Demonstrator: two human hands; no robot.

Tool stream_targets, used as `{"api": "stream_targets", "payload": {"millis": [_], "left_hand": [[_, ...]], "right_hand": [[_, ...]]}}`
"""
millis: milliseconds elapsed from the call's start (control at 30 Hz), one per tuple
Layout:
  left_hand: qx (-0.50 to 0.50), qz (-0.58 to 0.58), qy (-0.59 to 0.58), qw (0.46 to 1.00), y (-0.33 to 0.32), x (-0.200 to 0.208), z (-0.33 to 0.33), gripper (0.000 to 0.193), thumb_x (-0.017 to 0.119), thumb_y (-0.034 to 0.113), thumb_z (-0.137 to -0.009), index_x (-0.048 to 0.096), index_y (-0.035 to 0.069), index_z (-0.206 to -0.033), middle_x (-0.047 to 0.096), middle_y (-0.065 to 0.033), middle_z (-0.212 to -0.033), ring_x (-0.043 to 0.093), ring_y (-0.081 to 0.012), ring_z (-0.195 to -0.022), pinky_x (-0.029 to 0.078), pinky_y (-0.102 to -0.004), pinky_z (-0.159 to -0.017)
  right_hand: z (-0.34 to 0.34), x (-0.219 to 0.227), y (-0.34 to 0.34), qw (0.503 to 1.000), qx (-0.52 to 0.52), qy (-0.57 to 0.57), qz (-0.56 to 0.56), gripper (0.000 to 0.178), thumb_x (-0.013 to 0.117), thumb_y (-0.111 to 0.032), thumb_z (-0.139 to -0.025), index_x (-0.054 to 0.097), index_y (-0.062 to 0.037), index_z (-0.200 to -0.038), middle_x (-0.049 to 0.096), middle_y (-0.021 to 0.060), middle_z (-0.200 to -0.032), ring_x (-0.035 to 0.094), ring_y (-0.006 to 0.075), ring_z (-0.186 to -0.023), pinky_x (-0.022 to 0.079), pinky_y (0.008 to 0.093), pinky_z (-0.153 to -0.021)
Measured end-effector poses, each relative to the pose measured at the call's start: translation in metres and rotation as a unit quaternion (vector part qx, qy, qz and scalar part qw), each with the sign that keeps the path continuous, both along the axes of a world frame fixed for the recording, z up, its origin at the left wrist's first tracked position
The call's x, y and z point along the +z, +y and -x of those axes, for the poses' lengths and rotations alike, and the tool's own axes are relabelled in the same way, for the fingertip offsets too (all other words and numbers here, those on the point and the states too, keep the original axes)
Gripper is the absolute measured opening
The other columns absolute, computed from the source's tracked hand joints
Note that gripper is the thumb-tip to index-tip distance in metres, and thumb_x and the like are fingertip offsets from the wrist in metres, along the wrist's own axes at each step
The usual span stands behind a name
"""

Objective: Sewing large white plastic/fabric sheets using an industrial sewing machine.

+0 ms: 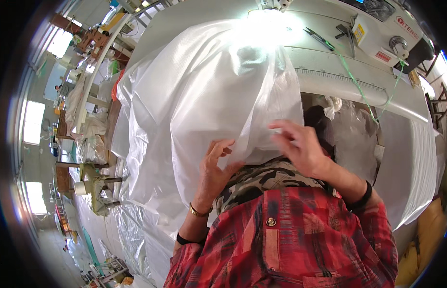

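Observation:
A large, translucent white plastic sheet (204,91) spreads over the work table and drops in folds toward my lap. My left hand (216,170) is over its near part, fingers bent and thumb apart, with nothing visible between them. To the right, my right hand (300,146) is slightly blurred, its fingers stretched out and spread above the sheet's right part. Whether either hand touches the plastic I cannot tell. The far end of the sheet lies under a bright lamp (269,26), whose glare hides what is there.
On the table's far right are a sewing machine (382,36), dark-bladed snips (319,39) and green thread (350,77). A ruler scale (343,77) runs along the table. Stacked white sheets (410,163) hang at right. A stool (96,187) with a wrapped seat stands at left.

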State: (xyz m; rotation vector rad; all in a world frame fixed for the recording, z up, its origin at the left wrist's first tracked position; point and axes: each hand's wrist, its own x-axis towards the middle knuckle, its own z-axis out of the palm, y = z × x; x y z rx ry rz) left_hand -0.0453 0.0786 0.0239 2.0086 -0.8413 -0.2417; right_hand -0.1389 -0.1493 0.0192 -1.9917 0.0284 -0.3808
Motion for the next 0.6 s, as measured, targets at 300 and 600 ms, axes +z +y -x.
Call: {"api": "stream_targets", "payload": {"millis": [300,600], "left_hand": [[-0.003,-0.008,0.009,1.000,-0.020,0.019,-0.015,0.031,0.070,0.021,-0.088,0.063,-0.001,-0.108,0.068,-0.0078,-0.088,0.062,-0.0139,-0.075,0.049,-0.0274,-0.069],[0.029,-0.112,-0.059,0.992,-0.023,0.018,-0.015,0.012,0.061,0.008,-0.091,0.059,-0.001,-0.097,0.060,-0.0081,-0.067,0.058,-0.0095,-0.063,0.045,-0.0257,-0.057]], "right_hand": [[-0.024,-0.002,0.070,0.950,0.263,0.127,-0.112,0.033,0.060,-0.018,-0.088,0.055,0.0047,-0.112,0.063,0.0163,-0.068,0.064,0.0328,-0.065,0.051,0.0415,-0.064],[-0.007,-0.001,0.034,0.941,0.191,-0.058,0.275,0.014,0.063,-0.017,-0.087,0.058,-0.0047,-0.090,0.062,0.0124,-0.073,0.064,0.0331,-0.068,0.049,0.0424,-0.067]]}}
